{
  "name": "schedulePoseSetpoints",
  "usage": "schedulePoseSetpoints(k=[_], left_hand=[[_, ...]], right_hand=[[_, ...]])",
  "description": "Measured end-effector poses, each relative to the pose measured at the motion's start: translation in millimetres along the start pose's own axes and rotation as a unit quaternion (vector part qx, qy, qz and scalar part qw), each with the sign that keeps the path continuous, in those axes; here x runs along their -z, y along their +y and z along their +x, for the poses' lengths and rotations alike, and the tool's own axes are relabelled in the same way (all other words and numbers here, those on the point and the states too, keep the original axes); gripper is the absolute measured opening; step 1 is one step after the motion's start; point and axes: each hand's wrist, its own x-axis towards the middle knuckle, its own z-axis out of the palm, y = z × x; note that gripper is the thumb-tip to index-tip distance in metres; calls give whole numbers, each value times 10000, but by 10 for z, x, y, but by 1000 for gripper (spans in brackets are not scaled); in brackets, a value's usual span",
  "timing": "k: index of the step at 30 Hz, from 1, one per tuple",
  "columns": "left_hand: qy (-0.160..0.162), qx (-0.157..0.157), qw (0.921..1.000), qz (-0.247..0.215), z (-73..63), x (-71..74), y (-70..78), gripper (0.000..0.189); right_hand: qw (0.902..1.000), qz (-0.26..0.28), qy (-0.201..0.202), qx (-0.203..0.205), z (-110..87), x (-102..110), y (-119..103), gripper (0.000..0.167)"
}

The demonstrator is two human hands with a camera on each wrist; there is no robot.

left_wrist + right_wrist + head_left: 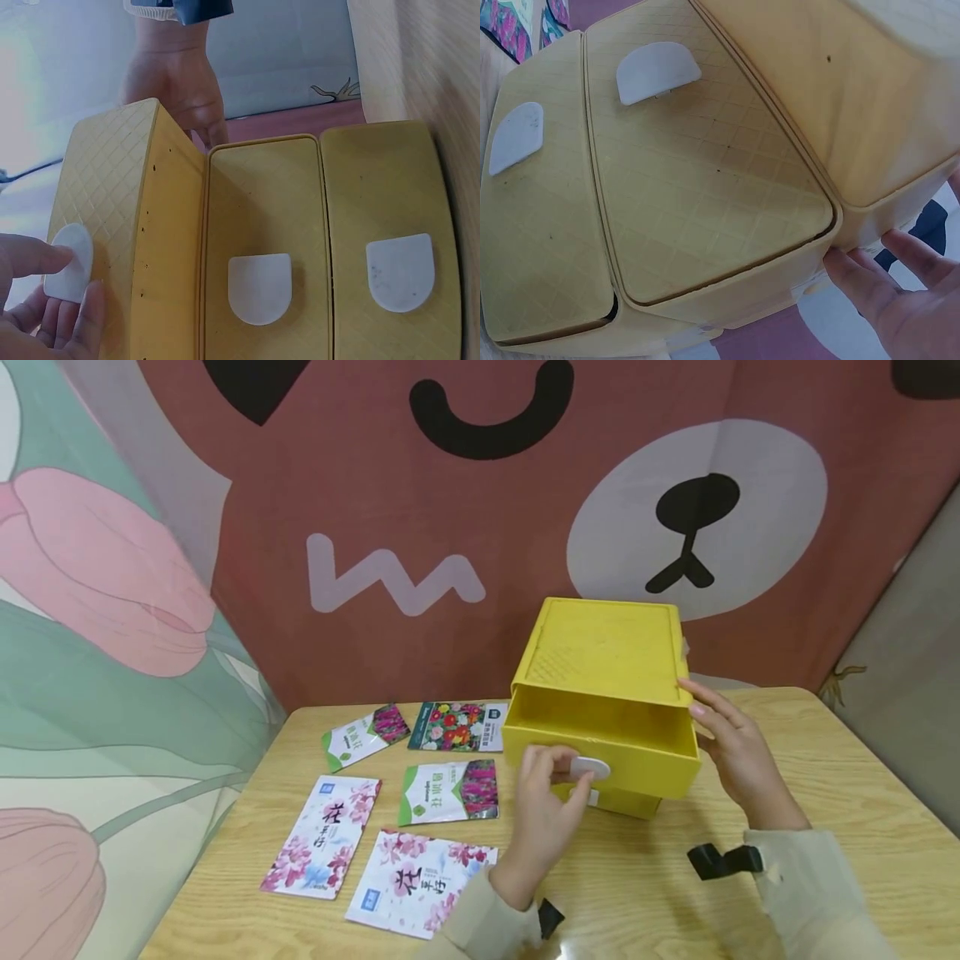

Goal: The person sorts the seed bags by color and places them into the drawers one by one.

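Note:
A yellow drawer box (607,647) stands on the table with its top drawer (645,767) pulled part way out. The inside that shows in the head view looks bare. My left hand (546,818) pinches the white handle (590,767) on that drawer's front between thumb and fingers. At the box's right side, my right hand (738,756) rests its fairly straight fingers (862,281) against the wall near the top edge. Two lower drawers, the middle one (262,187) and the bottom one (390,180), are closed, each with a white handle.
Left of the box lie several flat seed packets: a red-flower one (457,727), two green-and-white ones (450,792), and two pink-blossom ones (322,839). The wooden table (622,893) meets a printed cloth backdrop (390,485) behind. Black straps (723,861) hang near the sleeves.

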Motion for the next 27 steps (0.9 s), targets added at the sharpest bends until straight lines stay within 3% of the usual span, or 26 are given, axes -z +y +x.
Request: schedulePoseSetpoints(k=[13, 20, 27], left_hand=[[9, -91, 10000, -29, -102, 61, 52, 21], [-66, -302, 9995, 87, -178, 131, 95, 24], [10, -435, 9991, -11, -248, 168, 133, 24]], right_hand=[[9998, -88, 118, -99, -9, -15, 10, 40], [9995, -120, 270, -93, -11, -47, 30, 40], [9994, 43, 285, 184, -9, -66, 58, 40]])
